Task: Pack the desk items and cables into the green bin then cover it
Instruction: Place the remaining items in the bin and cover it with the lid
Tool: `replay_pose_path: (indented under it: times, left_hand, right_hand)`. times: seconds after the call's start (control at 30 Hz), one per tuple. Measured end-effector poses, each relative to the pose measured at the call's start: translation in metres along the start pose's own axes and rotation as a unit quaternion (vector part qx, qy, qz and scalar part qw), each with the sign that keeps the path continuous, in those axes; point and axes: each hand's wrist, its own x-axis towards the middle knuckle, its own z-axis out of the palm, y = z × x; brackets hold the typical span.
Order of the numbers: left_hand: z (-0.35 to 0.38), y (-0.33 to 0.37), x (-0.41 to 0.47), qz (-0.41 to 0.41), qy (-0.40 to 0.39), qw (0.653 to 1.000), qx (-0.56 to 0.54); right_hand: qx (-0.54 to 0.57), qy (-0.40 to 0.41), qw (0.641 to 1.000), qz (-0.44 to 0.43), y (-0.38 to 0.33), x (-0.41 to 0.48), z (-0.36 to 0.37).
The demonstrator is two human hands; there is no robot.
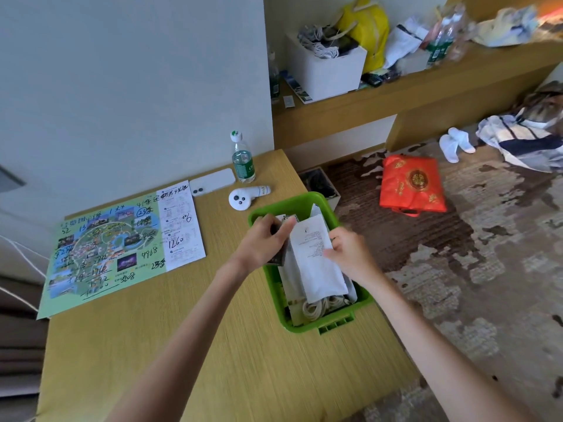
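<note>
The green bin (327,325) stands at the right edge of the wooden desk (189,345). Both hands are over it. My left hand (268,239) grips a dark flat item at the bin's left side. My right hand (350,254) pinches the right edge of a white printed paper packet (316,263) lying along the bin. A coiled white cable (316,307) shows at the bin's near end. On the desk behind the bin lie a white handheld controller (243,197), a white phone (211,181) face down and a water bottle (242,161).
A large printed map with handwriting (122,245) lies flat on the desk's left half. On the carpet to the right sit a red bag (411,184), white socks (455,143) and a striped bag (524,141). A cluttered shelf with a white box (329,71) runs behind.
</note>
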Motion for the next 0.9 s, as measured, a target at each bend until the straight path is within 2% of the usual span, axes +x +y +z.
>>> replay_pose_path:
  times: [0.07,0.13,0.23,0.3,0.37,0.43,0.5,0.6,0.7,0.8,0.9]
  left_hand:
    - [0.010,0.004,0.002,0.013,-0.038,0.996,0.074]
    - [0.022,0.006,0.002,0.022,-0.038,0.994,0.101]
    - [0.040,0.006,-0.003,0.013,0.002,0.997,0.078]
    - [0.050,0.003,-0.007,0.015,0.031,0.993,0.113]
    - [0.056,-0.002,-0.012,0.028,0.068,0.980,0.188]
    - [0.059,-0.008,-0.015,0.052,0.104,0.952,0.284]
    - [0.058,-0.015,-0.016,0.075,0.130,0.931,0.331]
    - [0.049,-0.024,-0.018,0.093,0.179,0.922,0.331]
    - [0.041,-0.032,-0.022,0.059,0.244,0.923,0.291]
    - [0.039,-0.040,-0.028,-0.008,0.248,0.945,0.215]
    - [0.041,-0.044,-0.033,-0.027,0.253,0.957,0.138]
  right_hand:
    - [-0.121,0.012,0.992,-0.038,0.000,-0.003,0.004]
    - [-0.167,0.055,0.981,-0.078,-0.002,-0.005,0.001]
    - [-0.185,0.099,0.971,-0.116,0.000,-0.007,-0.006]
    - [-0.187,0.124,0.968,-0.114,0.004,-0.009,-0.010]
    - [-0.184,0.137,0.968,-0.102,0.009,-0.010,-0.010]
    - [-0.169,0.131,0.973,-0.091,0.016,-0.010,-0.006]
    - [-0.134,0.115,0.981,-0.079,0.021,-0.011,-0.001]
    - [-0.105,0.105,0.987,-0.054,0.028,-0.011,0.005]
    - [-0.098,0.112,0.988,-0.046,0.030,-0.010,0.006]
    - [-0.122,0.123,0.984,-0.042,0.029,-0.012,0.006]
    - [-0.153,0.127,0.979,-0.037,0.027,-0.014,0.008]
